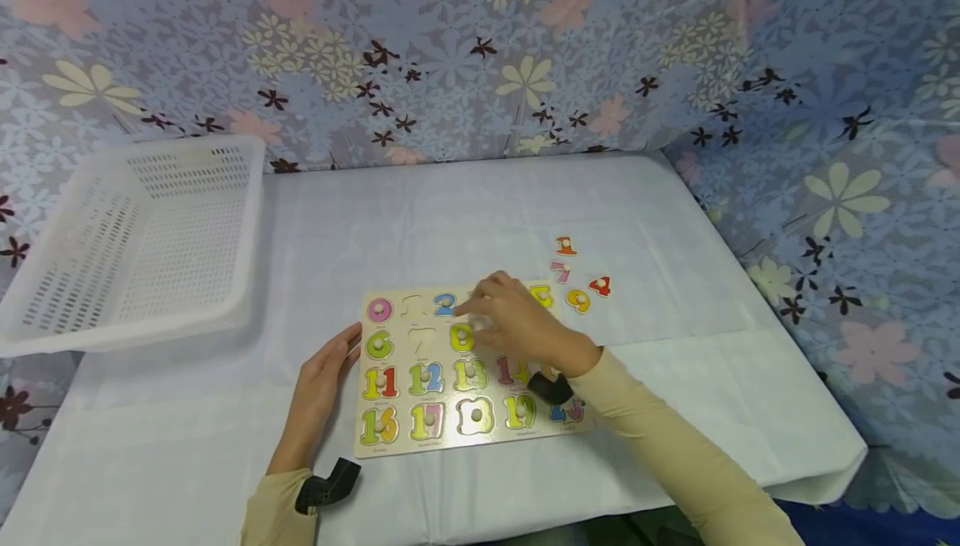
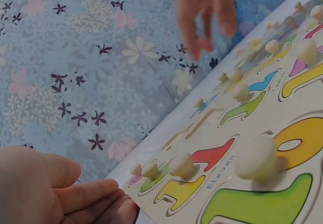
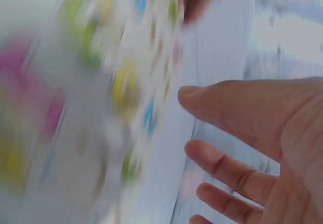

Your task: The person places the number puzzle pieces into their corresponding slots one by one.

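Observation:
A wooden number puzzle board (image 1: 401,356) lies on the table, with knobbed number pieces seated in many of its recesses. My left hand (image 1: 318,383) rests at the board's left edge; in the left wrist view its fingers (image 2: 91,196) lie extended against the corner. Over the upper right part of the board is my right hand (image 1: 521,321), hiding some recesses there. Its thumb (image 3: 227,100) and fingers are apart with nothing between them in the right wrist view. Near its fingertips are the blue 2 (image 1: 445,304) and yellow-green 8 (image 1: 462,337). The 1-shaped recess and 7-shaped recess are bare.
Loose pieces lie beyond the board's upper right corner: an orange 1 (image 1: 566,246), a pink 7 (image 1: 561,270), a red 4 (image 1: 600,285) and a yellow 9 (image 1: 577,300). A white plastic basket (image 1: 251,221) stands at the left. Floral cloth (image 1: 450,54) hangs behind the white-covered table (image 1: 390,221).

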The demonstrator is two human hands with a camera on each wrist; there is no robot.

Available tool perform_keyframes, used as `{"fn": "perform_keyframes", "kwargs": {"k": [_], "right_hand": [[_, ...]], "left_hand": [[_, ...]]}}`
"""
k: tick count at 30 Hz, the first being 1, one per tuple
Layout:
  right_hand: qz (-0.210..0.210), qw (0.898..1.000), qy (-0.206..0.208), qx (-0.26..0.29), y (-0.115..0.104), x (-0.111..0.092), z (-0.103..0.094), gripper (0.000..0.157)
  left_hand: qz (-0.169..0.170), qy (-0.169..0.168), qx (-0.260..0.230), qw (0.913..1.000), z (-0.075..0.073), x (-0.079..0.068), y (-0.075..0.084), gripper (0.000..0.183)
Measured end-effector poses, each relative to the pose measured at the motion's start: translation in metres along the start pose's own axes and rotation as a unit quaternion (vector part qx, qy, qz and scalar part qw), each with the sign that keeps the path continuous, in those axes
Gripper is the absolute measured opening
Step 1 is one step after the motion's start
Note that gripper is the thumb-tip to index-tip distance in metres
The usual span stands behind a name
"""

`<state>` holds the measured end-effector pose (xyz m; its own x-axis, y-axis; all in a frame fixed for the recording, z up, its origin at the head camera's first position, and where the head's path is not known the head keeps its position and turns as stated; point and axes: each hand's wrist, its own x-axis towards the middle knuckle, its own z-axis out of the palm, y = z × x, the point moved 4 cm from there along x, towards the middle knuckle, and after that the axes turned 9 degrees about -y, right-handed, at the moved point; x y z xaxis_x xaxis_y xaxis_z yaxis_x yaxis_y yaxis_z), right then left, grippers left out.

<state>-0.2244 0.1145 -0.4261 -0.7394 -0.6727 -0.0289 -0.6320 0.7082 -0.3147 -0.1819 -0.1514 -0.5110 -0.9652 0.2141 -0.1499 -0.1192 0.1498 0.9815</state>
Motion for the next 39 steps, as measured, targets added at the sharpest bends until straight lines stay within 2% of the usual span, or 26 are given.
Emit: {"fn": "perform_keyframes", "kwargs": {"k": [4,9,12,16,25,28,31,34,39], "right_hand": [[0.092,0.995,0.029,0.021,0.054,-0.033,-0.015,0.035],[0.207,0.978,0.032,0.004,0.110,-0.072,-0.032,0.039],[0.258,0.966,0.024,-0.012,0.132,-0.086,-0.037,0.040],[0.289,0.957,0.016,-0.017,0.149,-0.094,-0.035,0.041],[0.276,0.960,0.038,-0.023,0.162,-0.092,-0.022,0.023],[0.280,0.957,0.055,-0.041,0.157,-0.089,-0.025,0.026],[0.279,0.956,0.077,-0.042,0.143,-0.079,-0.027,0.031],[0.243,0.966,0.086,-0.027,0.119,-0.059,-0.026,0.035],[0.136,0.988,0.068,-0.016,0.082,-0.027,-0.016,0.033]], "left_hand": [[-0.003,-0.001,0.001,1.0000,0.001,-0.001,0.001,0.053],[-0.005,0.001,-0.002,1.0000,0.002,-0.001,0.002,0.052],[-0.010,0.005,-0.001,0.9999,0.001,-0.002,0.001,0.052],[-0.012,0.004,0.002,0.9999,0.000,-0.003,0.002,0.053],[-0.016,0.002,-0.002,0.9999,0.001,-0.002,0.002,0.053],[-0.020,0.003,-0.003,0.9998,0.001,-0.002,0.001,0.053],[-0.019,0.002,-0.003,0.9998,0.000,-0.002,0.001,0.053],[-0.018,0.002,0.000,0.9998,0.000,-0.001,0.001,0.053],[-0.028,0.007,0.012,0.9995,0.001,0.000,0.001,0.052]]}}
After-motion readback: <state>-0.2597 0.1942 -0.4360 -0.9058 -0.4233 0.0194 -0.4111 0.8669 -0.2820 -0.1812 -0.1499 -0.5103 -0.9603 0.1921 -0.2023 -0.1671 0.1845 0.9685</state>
